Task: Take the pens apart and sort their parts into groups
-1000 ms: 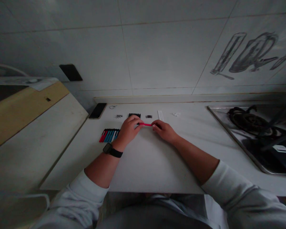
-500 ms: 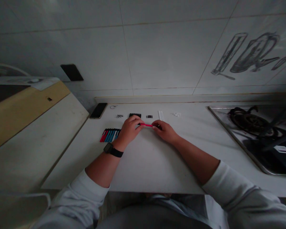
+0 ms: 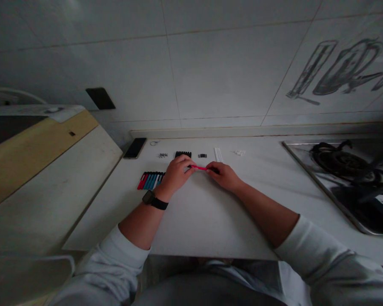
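Observation:
A slim red pen barrel (image 3: 201, 168) is stretched level between my two hands, above the white counter. My left hand (image 3: 178, 171), with a black watch on its wrist, pinches the left end. At the right end, the fingers of my right hand (image 3: 222, 173) are closed around it, with a dark part showing among them. Just left of my left hand lies a row of red, blue and white pen barrels (image 3: 150, 180) with black ends, partly covered by the hand. Behind that hand sits a row of black ribbed pieces (image 3: 183, 154).
Along the back lie small springs (image 3: 163, 155), small dark pieces (image 3: 202, 156), thin white sticks (image 3: 218, 154) and small clear-white pieces (image 3: 239, 152). A phone (image 3: 135, 148) rests at the back left. A gas stove (image 3: 341, 170) borders the right, a white-and-wood panel (image 3: 92, 161) the left.
The view has shifted slightly, so everything sits a little further right. Both hands keep their hold on the red pen barrel, with hardly any visible movement.

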Available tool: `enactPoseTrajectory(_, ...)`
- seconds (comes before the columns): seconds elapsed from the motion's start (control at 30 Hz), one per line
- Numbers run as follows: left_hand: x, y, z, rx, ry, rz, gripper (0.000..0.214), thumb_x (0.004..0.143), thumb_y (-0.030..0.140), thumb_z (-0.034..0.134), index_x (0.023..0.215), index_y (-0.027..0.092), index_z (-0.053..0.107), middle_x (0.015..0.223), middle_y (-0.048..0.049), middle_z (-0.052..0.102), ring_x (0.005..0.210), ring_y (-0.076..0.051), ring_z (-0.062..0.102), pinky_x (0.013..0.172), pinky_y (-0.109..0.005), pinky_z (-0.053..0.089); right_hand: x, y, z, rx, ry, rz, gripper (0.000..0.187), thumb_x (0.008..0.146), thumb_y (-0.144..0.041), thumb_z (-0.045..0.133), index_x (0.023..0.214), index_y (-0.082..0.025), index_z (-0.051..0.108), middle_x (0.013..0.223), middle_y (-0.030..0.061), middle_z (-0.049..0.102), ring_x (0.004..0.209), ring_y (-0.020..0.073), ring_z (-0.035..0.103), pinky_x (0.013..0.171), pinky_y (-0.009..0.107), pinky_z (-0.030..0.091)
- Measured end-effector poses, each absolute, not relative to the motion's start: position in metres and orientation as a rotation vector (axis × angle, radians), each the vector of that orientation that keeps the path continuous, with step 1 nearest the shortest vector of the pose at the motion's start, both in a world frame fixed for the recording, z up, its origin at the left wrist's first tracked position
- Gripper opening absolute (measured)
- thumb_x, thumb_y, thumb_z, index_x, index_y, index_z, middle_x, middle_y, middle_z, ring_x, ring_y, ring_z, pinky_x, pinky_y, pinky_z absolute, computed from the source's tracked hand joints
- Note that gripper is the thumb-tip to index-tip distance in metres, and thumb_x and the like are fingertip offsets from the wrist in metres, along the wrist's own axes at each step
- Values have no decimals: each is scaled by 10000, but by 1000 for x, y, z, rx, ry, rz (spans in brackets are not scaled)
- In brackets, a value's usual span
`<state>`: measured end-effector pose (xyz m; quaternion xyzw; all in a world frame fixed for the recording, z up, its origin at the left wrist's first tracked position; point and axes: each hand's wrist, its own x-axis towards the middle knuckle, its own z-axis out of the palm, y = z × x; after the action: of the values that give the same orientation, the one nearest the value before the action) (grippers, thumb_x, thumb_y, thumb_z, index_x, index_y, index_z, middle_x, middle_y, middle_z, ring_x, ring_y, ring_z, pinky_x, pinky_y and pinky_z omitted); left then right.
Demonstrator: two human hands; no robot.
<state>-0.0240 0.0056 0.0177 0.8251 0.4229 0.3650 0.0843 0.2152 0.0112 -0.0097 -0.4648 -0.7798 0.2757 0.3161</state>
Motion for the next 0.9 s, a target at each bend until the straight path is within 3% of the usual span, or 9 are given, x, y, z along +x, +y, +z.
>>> enactPoseTrajectory(0.43,-31,15,13,2287,1448,1217,180,1023,258,523,1005,203,693,1013,-61,723,985,-205,662,897,-349,521,222,16,-9,-1388,-1782,625,197,929,-376,542,927,-223,667,828,31,694,727,178,591,715,299,425)
enactPoseTrajectory(0.7,-24,6,14,2572,1282,845,150,1005,274,581,980,210,716,956,-55,718,919,-214,670,836,-348,521,217,10,-8,-1404,-1979,611,142,924,-315,562,931,-236,681,839,35,719,724,180,609,704,294,424)
enactPoseTrajectory(0.9,-20,3,13,2566,1278,845,153,956,307,676,1076,212,664,992,-58,740,922,-214,688,822,-338,515,215,8,-6,-1417,-2095,539,162,936,-289,559,963,-222,703,907,58,742,759,184,623,711,288,418)
